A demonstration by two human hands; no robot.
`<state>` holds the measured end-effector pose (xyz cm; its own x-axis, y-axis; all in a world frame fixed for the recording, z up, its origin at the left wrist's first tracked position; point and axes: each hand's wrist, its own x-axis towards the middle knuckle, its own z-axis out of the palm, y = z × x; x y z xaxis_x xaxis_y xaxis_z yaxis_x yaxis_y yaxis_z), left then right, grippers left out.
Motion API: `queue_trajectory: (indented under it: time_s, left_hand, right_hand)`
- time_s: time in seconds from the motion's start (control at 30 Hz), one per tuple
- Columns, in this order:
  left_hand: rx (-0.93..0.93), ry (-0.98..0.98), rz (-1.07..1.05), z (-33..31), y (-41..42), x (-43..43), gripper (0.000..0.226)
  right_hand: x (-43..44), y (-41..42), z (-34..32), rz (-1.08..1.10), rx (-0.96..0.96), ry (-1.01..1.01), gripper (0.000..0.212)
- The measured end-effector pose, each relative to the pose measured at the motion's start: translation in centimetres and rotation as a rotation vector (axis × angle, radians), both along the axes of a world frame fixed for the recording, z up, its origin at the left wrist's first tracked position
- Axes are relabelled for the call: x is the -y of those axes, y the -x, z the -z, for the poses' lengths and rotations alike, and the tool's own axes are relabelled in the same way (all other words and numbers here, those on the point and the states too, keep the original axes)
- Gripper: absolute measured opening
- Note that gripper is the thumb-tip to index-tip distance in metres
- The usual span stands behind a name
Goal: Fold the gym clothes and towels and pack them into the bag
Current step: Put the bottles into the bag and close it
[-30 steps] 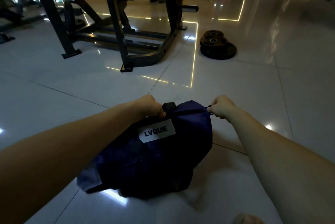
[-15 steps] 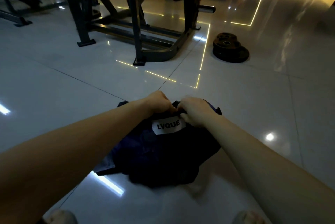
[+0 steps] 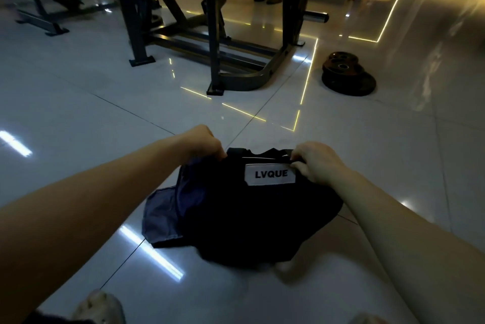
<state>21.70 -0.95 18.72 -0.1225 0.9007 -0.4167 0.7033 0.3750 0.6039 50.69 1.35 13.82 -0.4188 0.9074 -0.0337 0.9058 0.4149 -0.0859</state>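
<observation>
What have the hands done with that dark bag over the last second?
The right hand slid in along the top edge of the bag to meet the left hand, then moved back out; it now pinches the edge just right of the white label. The left hand kept its grip. The bag stayed on the floor.

Bag [image 3: 257, 216] on the floor [image 3: 78, 113], centre foreground, between the two forearms. The left hand [image 3: 202, 142] grips the far top edge at the left. The right hand [image 3: 319, 163] grips it at the right, just beside the label [image 3: 270, 174]. Fabric [image 3: 162, 216] protrudes from the bag's left side. Behind it stand a machine frame [image 3: 215, 35] left of centre and stacked weight plates [image 3: 346, 74] to the right. A shoe [image 3: 99, 308] is nearest, lower left.
</observation>
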Motion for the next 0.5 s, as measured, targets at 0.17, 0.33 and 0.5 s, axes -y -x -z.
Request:
queue_trajectory:
  time_s: [0.17,0.33,0.5]
  left_hand:
    - [-0.002,0.011,-0.064,-0.6,5.3,1.1,0.029]
    - [-0.008,0.032,-0.100,0.4,8.0,2.9,0.023]
    - [0.078,-0.042,-0.151,2.3,8.1,3.1,0.031]
  right_hand:
    - [-0.1,-1.1,0.7,0.073,-0.009,0.058,0.018]
    - [0.3,0.0,0.5,0.107,0.067,0.052,0.019]
    - [0.8,4.5,-1.8,0.152,0.253,0.095,0.014]
